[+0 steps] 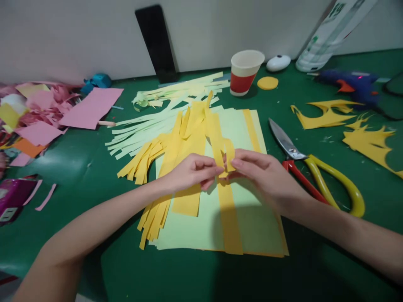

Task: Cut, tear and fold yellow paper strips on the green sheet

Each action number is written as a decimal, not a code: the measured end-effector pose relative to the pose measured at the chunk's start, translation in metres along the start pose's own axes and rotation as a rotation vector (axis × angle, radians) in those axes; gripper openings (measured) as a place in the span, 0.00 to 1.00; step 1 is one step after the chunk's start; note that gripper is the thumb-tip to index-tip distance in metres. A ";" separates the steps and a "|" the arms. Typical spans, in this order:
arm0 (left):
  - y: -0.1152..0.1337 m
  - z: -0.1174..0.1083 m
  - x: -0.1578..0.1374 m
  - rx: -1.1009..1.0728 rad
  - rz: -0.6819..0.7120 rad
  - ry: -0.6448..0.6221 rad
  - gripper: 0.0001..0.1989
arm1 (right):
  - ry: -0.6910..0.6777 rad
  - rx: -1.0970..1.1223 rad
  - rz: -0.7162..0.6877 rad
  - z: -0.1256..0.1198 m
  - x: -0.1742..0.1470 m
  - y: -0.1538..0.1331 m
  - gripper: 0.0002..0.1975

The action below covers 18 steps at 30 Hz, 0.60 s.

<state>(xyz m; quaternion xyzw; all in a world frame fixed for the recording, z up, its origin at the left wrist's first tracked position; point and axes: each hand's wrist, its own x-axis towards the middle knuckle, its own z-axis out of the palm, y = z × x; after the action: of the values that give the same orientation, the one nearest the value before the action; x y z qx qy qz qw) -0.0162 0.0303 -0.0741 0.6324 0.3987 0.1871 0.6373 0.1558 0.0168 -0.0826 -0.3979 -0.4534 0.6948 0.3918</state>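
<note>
A small yellow paper strip (230,154), bent over in a curve, is pinched between my two hands above a stack of pale green paper sheets (201,235). My left hand (197,171) grips its lower left end, fingers closed. My right hand (260,172) has thumb and fingers closed on its right side. Beneath them a long yellow strip (231,222) lies across the green sheets. Left of my hands are wider yellow paper pieces (192,151) and a bunch of narrow yellow strips (155,218). Fringed yellow paper (141,161) lies beside these.
Scissors (292,153) with red and yellow handles lie open at the right, near yellow scraps (327,117) and a blue glue gun (349,86). A paper cup (242,77) and a leaning black phone-like slab (156,42) stand behind. Pink paper scraps (94,107) pile up left.
</note>
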 end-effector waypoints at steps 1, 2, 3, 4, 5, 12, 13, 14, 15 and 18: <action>0.003 0.000 -0.001 0.007 -0.036 -0.041 0.16 | -0.010 -0.042 -0.008 0.002 -0.002 -0.002 0.06; 0.006 0.000 -0.002 0.011 -0.073 -0.085 0.16 | -0.014 -0.090 -0.012 0.004 -0.004 -0.004 0.07; 0.009 0.000 -0.003 0.019 -0.110 -0.135 0.16 | -0.010 -0.138 -0.012 0.006 -0.006 -0.006 0.08; 0.012 -0.001 -0.004 0.043 -0.143 -0.185 0.15 | -0.001 -0.182 -0.016 0.008 -0.008 -0.008 0.09; 0.015 -0.004 -0.005 0.081 -0.169 -0.229 0.14 | 0.005 -0.220 -0.020 0.009 -0.010 -0.010 0.09; 0.028 -0.013 -0.007 -0.064 -0.059 -0.034 0.22 | -0.097 -0.326 -0.018 0.023 -0.026 -0.017 0.10; 0.029 -0.012 -0.006 -0.073 -0.041 0.007 0.22 | -0.122 -0.332 -0.001 0.026 -0.029 -0.016 0.10; 0.030 -0.011 -0.005 -0.067 -0.024 0.047 0.21 | -0.146 -0.337 0.014 0.028 -0.032 -0.015 0.10; 0.031 -0.011 -0.003 -0.063 -0.004 0.089 0.20 | -0.163 -0.338 0.025 0.031 -0.035 -0.014 0.09; 0.036 -0.019 0.002 -0.040 0.071 0.217 0.21 | -0.188 -0.334 0.032 0.040 -0.041 -0.009 0.08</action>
<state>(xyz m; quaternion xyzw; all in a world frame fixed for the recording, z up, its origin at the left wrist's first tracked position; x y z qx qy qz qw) -0.0196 0.0496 -0.0379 0.6094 0.4390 0.2848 0.5956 0.1368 -0.0308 -0.0554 -0.3979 -0.5908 0.6499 0.2652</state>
